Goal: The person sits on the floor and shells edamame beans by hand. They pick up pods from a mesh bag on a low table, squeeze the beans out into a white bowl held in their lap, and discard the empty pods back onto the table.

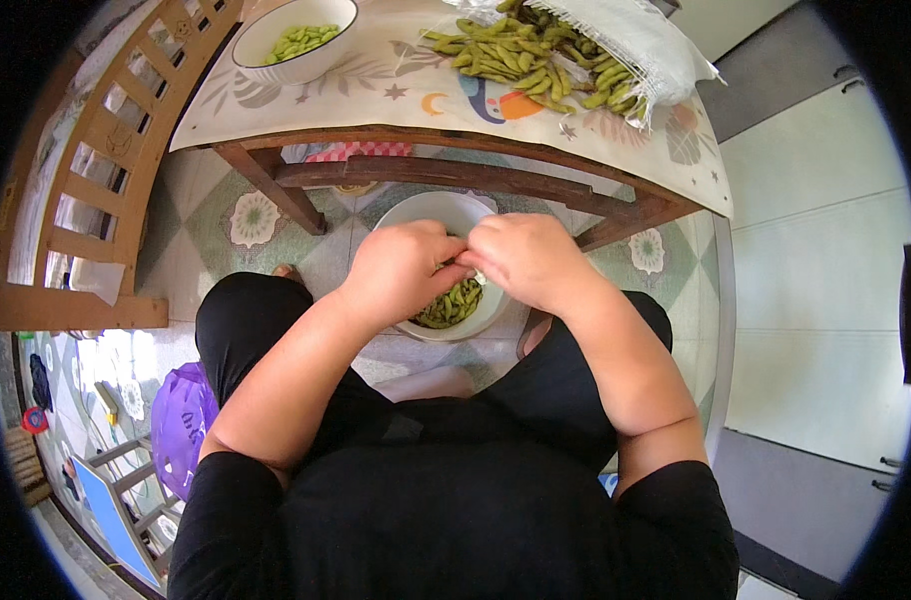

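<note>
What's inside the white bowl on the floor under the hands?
The white bowl on the floor holds a heap of green pods. The left hand and right hand cover much of it, so what lies beneath them cannot be seen.

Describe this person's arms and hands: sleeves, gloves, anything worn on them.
Both arms are bare from the upper arm down, with short black sleeves ending above the elbows. The left hand and right hand wear no gloves. No watch, bracelet or ring shows on the wrists or visible fingers.
</note>
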A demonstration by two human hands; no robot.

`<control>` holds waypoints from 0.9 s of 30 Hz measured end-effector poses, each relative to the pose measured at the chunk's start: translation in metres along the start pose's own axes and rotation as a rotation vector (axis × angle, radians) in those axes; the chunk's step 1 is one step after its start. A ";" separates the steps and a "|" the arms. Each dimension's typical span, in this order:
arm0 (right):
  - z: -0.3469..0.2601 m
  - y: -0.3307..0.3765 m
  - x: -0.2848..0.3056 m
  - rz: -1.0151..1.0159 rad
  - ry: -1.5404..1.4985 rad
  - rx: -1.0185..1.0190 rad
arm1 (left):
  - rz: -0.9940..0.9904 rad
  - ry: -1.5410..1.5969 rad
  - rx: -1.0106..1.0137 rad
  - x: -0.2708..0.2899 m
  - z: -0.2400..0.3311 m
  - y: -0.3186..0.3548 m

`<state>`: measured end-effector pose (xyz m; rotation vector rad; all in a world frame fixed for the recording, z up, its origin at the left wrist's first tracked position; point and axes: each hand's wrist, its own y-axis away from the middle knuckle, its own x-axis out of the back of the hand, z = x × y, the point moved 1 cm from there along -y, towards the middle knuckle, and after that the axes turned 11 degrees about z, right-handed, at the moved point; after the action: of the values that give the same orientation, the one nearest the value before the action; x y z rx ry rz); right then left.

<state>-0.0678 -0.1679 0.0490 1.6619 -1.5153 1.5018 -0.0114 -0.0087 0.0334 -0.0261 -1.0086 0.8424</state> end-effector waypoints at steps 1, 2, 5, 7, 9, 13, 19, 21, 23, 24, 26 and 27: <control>-0.001 0.000 -0.002 -0.040 -0.006 -0.021 | -0.041 -0.030 -0.047 -0.001 -0.001 0.002; -0.001 0.000 -0.004 -0.080 -0.012 -0.042 | -0.052 -0.040 -0.043 0.001 0.001 0.003; 0.001 -0.001 -0.002 -0.183 -0.060 -0.121 | -0.028 -0.097 -0.037 0.004 -0.006 0.003; 0.002 -0.001 -0.002 -0.189 -0.110 -0.135 | -0.050 -0.065 -0.049 0.005 -0.006 0.003; 0.001 0.000 -0.003 -0.201 -0.139 -0.101 | -0.079 -0.028 -0.063 0.006 -0.006 0.004; 0.002 -0.001 -0.001 -0.111 -0.320 -0.066 | -0.095 0.223 0.040 0.009 -0.007 0.005; -0.002 -0.008 -0.010 0.182 -0.843 -0.396 | 0.147 0.699 0.439 0.001 -0.005 0.008; -0.004 -0.012 -0.012 0.174 -0.736 -0.351 | 0.274 0.911 0.714 -0.008 -0.005 0.011; -0.008 -0.010 -0.015 0.142 -0.713 -0.268 | 0.344 1.132 0.977 -0.004 -0.014 0.008; -0.010 -0.009 -0.012 0.067 -0.672 -0.279 | 0.366 1.180 0.988 -0.003 -0.024 0.005; -0.007 -0.008 -0.014 -0.024 -0.604 -0.332 | 0.365 1.295 0.972 0.003 -0.034 0.004; -0.005 -0.007 -0.016 -0.070 -0.570 -0.357 | 0.358 1.300 0.960 0.003 -0.033 0.005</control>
<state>-0.0606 -0.1547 0.0389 1.9782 -1.8447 0.6808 0.0114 0.0079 0.0155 0.0626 0.6772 1.2766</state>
